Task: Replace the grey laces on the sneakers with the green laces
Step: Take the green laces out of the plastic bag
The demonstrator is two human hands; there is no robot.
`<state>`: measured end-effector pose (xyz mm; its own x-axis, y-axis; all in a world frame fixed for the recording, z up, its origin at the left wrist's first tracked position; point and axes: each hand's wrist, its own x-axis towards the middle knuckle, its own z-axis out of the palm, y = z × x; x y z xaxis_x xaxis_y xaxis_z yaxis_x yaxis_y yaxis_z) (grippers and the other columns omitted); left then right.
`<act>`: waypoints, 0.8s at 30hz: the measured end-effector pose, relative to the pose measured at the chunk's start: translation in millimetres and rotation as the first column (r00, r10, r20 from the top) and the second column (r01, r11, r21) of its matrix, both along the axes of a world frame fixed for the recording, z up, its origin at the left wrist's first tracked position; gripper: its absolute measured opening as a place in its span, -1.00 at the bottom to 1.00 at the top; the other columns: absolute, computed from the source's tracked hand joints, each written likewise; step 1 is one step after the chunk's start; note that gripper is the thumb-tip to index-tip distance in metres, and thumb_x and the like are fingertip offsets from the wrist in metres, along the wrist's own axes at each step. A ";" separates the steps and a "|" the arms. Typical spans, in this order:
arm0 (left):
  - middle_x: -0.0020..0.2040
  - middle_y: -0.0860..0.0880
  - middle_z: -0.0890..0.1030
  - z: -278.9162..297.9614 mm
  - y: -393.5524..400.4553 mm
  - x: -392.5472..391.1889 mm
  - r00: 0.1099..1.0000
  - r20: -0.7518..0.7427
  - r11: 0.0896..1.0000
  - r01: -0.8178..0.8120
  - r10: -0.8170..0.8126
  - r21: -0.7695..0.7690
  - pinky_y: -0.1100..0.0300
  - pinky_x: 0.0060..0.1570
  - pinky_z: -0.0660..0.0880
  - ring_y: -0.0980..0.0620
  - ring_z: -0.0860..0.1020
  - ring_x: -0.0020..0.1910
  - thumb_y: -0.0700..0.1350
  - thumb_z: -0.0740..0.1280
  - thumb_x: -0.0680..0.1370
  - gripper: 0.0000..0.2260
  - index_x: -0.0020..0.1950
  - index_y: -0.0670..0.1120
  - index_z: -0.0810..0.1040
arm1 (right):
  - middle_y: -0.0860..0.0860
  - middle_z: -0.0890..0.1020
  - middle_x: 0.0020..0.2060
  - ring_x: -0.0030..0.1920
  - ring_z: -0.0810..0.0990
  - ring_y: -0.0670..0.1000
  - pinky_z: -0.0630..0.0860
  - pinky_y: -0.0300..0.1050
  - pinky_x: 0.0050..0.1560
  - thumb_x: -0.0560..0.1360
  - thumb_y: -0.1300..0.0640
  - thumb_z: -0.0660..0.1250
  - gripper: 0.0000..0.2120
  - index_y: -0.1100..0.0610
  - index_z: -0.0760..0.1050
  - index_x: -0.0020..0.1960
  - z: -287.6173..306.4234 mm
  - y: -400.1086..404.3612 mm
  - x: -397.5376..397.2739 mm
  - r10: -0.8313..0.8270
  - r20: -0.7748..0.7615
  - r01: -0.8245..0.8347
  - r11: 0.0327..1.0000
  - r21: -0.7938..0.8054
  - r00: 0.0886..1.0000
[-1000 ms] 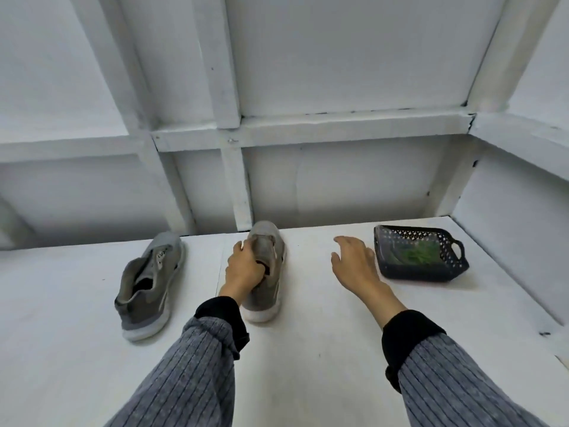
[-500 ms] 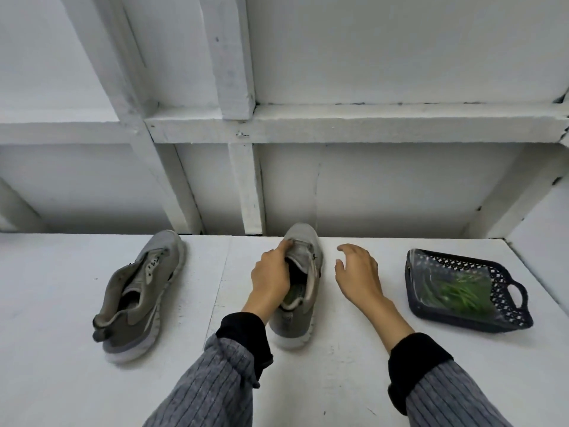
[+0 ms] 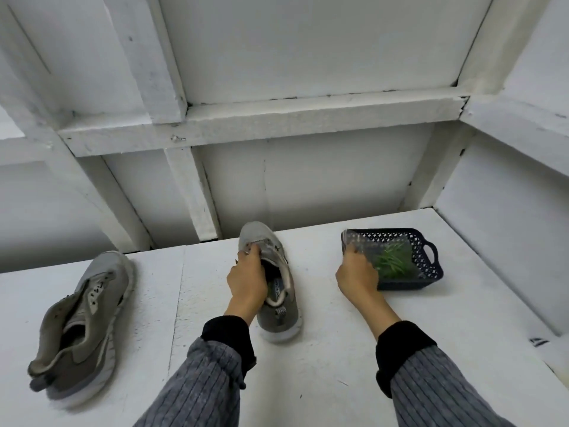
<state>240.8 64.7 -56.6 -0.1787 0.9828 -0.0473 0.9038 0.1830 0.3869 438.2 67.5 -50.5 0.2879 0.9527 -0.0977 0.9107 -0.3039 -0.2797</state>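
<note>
Soft even light, faint shadows, wide-angle bending at edges, slight blur

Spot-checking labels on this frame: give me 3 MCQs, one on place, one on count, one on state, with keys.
1. Where is the dark basket? A) far left B) right of both sneakers C) between them
2. How many sneakers are on the table? A) one B) two C) three
3. What is the left hand doing? A) gripping the middle sneaker B) lying flat C) reaching into the basket

Key: 1B, it sits at the right hand; 2B, the middle one plus the left sneaker; 3A, fingers curl at its tongue.
</note>
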 end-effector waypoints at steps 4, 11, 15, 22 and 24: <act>0.26 -0.20 0.42 -1.1 2.8 -2.1 0.999 -0.016 0.999 0.040 -0.040 -0.016 0.04 -0.05 0.35 -0.29 0.50 0.07 -0.19 0.11 0.59 -0.74 0.27 -0.09 0.33 | 0.20 0.54 0.19 0.13 0.57 0.24 0.51 0.08 0.04 0.61 0.21 0.17 -0.64 0.23 0.25 0.38 -3.2 -6.4 -36.7 0.185 -0.100 -0.182 0.982 0.039 0.978; 0.20 -0.17 0.44 -3.7 0.5 -15.5 0.999 0.008 0.999 0.049 -0.049 0.004 0.02 -0.07 0.40 -0.27 0.54 0.05 -0.17 0.14 0.60 -0.68 0.36 -0.03 0.33 | 0.03 0.56 -0.17 -0.12 0.55 0.11 0.33 -0.10 -0.21 0.56 -0.15 0.25 -0.65 0.15 0.39 0.01 -6.6 2.2 -40.8 0.064 -0.366 -0.047 0.997 0.055 0.928; 0.19 -0.15 0.44 -4.0 -1.6 -16.2 0.999 0.026 0.999 0.045 -0.045 0.011 0.06 -0.13 0.35 -0.26 0.54 0.04 -0.16 0.15 0.60 -0.67 0.37 -0.03 0.32 | -0.02 0.44 -0.36 -0.25 0.45 0.09 0.23 -0.12 -0.38 0.62 -0.02 0.18 -0.70 0.14 0.32 -0.20 -3.5 9.7 -37.5 0.049 -0.607 0.082 0.979 0.186 0.793; 0.22 -0.14 0.45 6.2 3.1 -23.2 0.904 0.422 0.996 0.088 -0.073 -0.018 0.08 0.11 0.46 -0.14 0.51 0.13 -0.23 0.27 0.53 -0.54 0.42 0.01 0.32 | -0.02 0.51 -0.28 -0.20 0.50 0.04 0.40 -0.11 -0.15 0.62 0.20 0.16 -0.85 0.16 0.43 -0.11 64.6 14.2 -39.6 0.144 -0.794 0.333 0.853 0.402 0.590; 0.24 0.01 0.45 20.7 -4.1 -27.3 0.825 0.563 0.994 -0.011 -0.051 0.107 0.30 0.07 0.40 0.05 0.45 0.16 -0.25 0.30 0.54 -0.57 0.39 0.00 0.40 | -0.01 0.54 -0.28 -0.24 0.50 -0.04 0.42 -0.14 -0.19 0.62 0.17 0.20 -0.83 0.14 0.47 -0.12 88.3 10.0 -56.2 0.299 -0.838 0.249 0.861 0.443 0.456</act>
<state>213.5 60.5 -35.9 -0.1317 0.9907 -0.0345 0.5246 0.0992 0.8456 382.0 77.5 37.8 0.2847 0.9469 0.1495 0.1006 0.1256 -0.9870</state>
